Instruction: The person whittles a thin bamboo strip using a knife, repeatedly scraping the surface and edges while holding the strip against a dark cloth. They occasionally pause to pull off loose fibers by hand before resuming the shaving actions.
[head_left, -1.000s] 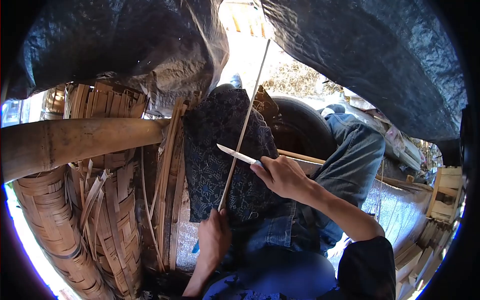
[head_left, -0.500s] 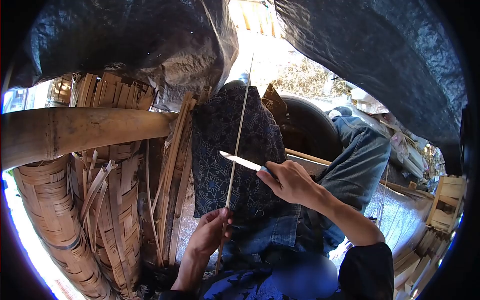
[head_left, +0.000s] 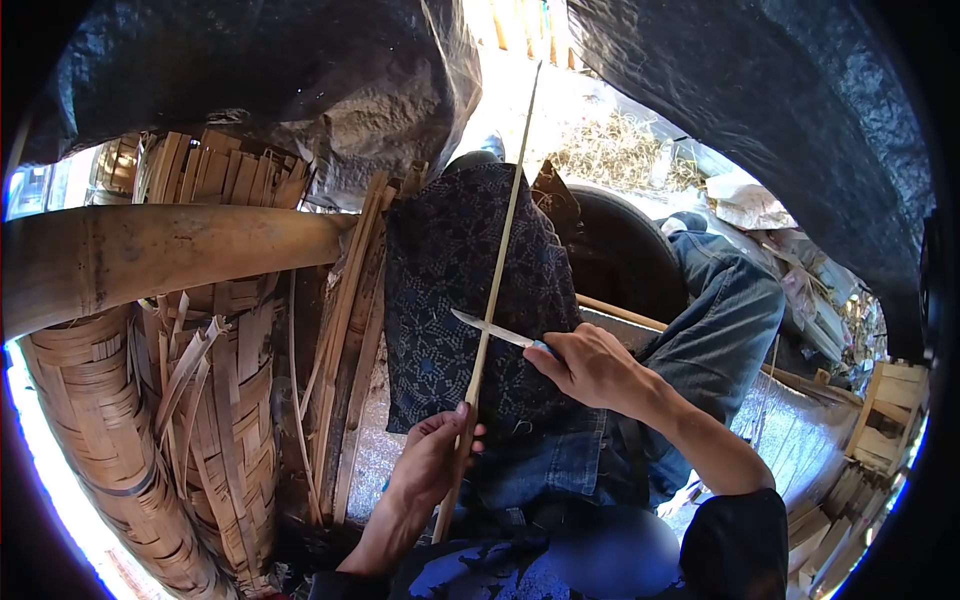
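Observation:
A long, thin bamboo strip (head_left: 509, 222) slants up and away from my lap over a dark patterned cloth (head_left: 432, 270). My left hand (head_left: 428, 452) is closed around the strip near its lower end, thumb on top. My right hand (head_left: 592, 366) grips a knife (head_left: 492, 328) by its handle, which the fingers mostly cover. The blade points left and crosses the strip above my left hand; it appears to touch it.
A thick bamboo pole (head_left: 180, 250) juts in from the left above woven bamboo baskets (head_left: 95, 400). Split bamboo pieces (head_left: 345, 370) stand beside the cloth. A dark tire (head_left: 630, 240) lies beyond my bent knee. Dark plastic sheeting (head_left: 760, 110) hangs overhead.
The strip's far end has swung right and up, and its wider part now shows near my left hand. My right hand and the knife have shifted slightly right and down.

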